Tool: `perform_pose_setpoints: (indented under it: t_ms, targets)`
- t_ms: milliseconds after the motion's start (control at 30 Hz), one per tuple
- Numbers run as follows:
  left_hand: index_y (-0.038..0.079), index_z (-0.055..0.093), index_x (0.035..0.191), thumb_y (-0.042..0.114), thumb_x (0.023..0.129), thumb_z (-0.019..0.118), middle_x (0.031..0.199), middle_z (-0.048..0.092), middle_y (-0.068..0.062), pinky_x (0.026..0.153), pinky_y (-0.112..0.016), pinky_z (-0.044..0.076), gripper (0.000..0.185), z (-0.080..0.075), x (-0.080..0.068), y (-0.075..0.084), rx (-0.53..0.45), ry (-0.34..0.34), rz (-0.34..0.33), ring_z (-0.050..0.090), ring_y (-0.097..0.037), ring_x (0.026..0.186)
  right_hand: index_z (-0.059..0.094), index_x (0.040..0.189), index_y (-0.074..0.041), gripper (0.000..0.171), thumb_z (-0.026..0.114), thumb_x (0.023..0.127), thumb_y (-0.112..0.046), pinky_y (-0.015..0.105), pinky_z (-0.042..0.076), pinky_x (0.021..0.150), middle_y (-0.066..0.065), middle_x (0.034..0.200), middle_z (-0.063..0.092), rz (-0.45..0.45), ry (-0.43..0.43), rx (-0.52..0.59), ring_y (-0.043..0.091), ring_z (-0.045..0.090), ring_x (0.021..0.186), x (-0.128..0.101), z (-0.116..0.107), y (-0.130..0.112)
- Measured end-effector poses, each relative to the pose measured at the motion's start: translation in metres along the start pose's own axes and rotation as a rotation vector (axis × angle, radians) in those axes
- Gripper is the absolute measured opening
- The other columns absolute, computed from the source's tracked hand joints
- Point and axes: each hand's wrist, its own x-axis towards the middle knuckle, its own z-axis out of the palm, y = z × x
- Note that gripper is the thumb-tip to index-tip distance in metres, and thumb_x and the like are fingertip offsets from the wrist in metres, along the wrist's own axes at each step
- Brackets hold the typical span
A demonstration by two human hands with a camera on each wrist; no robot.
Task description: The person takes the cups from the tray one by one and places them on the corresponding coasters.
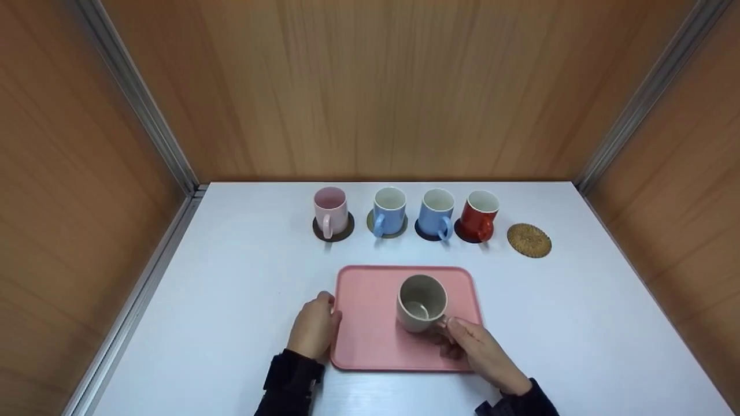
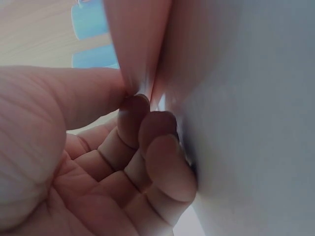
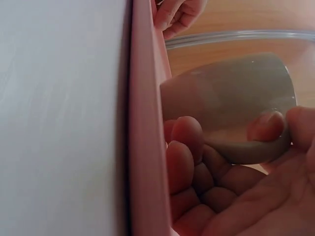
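A grey-beige mug (image 1: 408, 315) stands upright at the right part of a pink tray (image 1: 370, 346). My right hand (image 1: 477, 349) grips its handle from the lower right, thumb on top. In the right wrist view the mug (image 3: 231, 93) shows from the side, with fingers (image 3: 179, 164) curled under the handle close over the tray. At the tray's left edge is my left hand (image 1: 312, 328). Up close in the left wrist view, its thumb and fingertips (image 2: 170, 167) pinch the tray's rim (image 2: 140, 39).
Behind the tray stand a pink mug (image 1: 330, 215), two light-blue mugs (image 1: 393, 219) and a red mug (image 1: 477, 219), each on a round coaster. A bare woven coaster (image 1: 529, 240) lies right of them. Wooden panels (image 1: 370, 92) enclose the white table (image 1: 231, 277) at the back and sides.
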Motion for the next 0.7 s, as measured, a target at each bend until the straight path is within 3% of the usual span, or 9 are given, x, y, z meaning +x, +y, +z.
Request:
perform_pose_setpoints:
  t_ms: [200,300,333,433,533,600,700]
  targets:
    - [-0.005,0.067,0.119,0.012,0.1,0.073,0.101,0.077,-0.019,0.08,-0.046,0.061,0.026,0.001,0.001,-0.001,0.011,0.009,0.007,0.075,-0.03,0.092,0.049,0.099,0.014,0.056,0.031,0.119,-0.036,0.029,0.057,0.087,0.032,0.13,0.068,0.008,0.046,-0.009,0.006,0.071,0.111,-0.005,-0.012,-0.019]
    - [-0.005,0.067,0.119,0.012,0.1,0.072,0.101,0.077,-0.018,0.08,-0.046,0.061,0.026,0.0,0.001,-0.001,0.007,0.01,-0.003,0.075,-0.03,0.092,0.058,0.115,0.017,0.058,0.03,0.119,-0.034,0.028,0.058,0.089,0.034,0.14,0.065,-0.033,0.075,-0.043,0.007,0.072,0.111,-0.006,-0.025,-0.03]
    - [-0.005,0.067,0.119,0.012,0.1,0.072,0.101,0.077,-0.019,0.08,-0.046,0.061,0.026,0.0,0.001,-0.001,0.006,0.012,-0.004,0.075,-0.03,0.093,0.06,0.122,0.017,0.058,0.03,0.119,-0.033,0.029,0.059,0.088,0.036,0.138,0.066,-0.04,0.093,-0.049,0.011,0.072,0.107,-0.006,-0.031,-0.034]
    - [-0.005,0.068,0.12,0.012,0.101,0.072,0.103,0.077,-0.019,0.082,-0.046,0.062,0.026,-0.001,0.0,-0.001,0.004,0.016,-0.001,0.076,-0.03,0.094,0.063,0.123,0.014,0.056,0.031,0.119,-0.033,0.029,0.06,0.086,0.033,0.13,0.07,-0.037,0.188,-0.066,0.016,0.072,0.101,-0.003,-0.051,-0.045]
    - [-0.005,0.067,0.12,0.012,0.101,0.072,0.106,0.077,-0.02,0.084,-0.047,0.063,0.026,-0.001,0.0,-0.001,0.002,0.017,0.007,0.076,-0.032,0.096,0.061,0.102,0.007,0.053,0.034,0.119,-0.035,0.029,0.06,0.085,0.022,0.119,0.077,0.002,0.323,-0.038,0.018,0.072,0.096,0.002,-0.075,-0.052]
    - [-0.005,0.067,0.12,0.012,0.101,0.072,0.107,0.077,-0.02,0.084,-0.047,0.063,0.026,-0.001,0.0,-0.001,0.0,0.014,0.011,0.076,-0.032,0.098,0.056,0.096,0.003,0.052,0.034,0.118,-0.039,0.028,0.059,0.084,0.011,0.112,0.08,0.022,0.402,-0.021,0.015,0.072,0.095,0.006,-0.094,-0.053]
    - [-0.005,0.067,0.119,0.011,0.101,0.072,0.105,0.077,-0.02,0.082,-0.046,0.063,0.025,0.0,0.0,-0.002,-0.008,0.016,0.017,0.076,-0.031,0.094,0.059,0.113,0.001,0.053,0.032,0.117,-0.044,0.025,0.059,0.084,-0.003,0.104,0.08,0.051,0.474,0.017,0.011,0.072,0.095,0.013,-0.126,-0.051]
